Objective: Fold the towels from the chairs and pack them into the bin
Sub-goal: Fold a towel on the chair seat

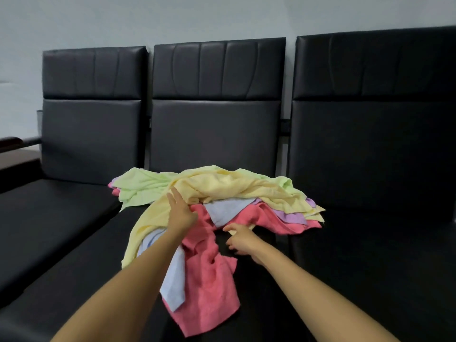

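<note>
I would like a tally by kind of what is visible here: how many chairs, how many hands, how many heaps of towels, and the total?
Black chairs: 3 (left chair, middle chair, right chair)
Hands: 2 (left hand, right hand)
Towel heap: 1; its single towels cannot be counted
Total: 6

On the middle black padded chair seat (259,312), the left hand (181,214) rests on the pale yellow terry towel (234,186) topping the heap, with the light green terry towel (140,188) behind-left of it, the pink terry towel (209,280) trailing nearer, and the right hand (243,240) just right.
</note>
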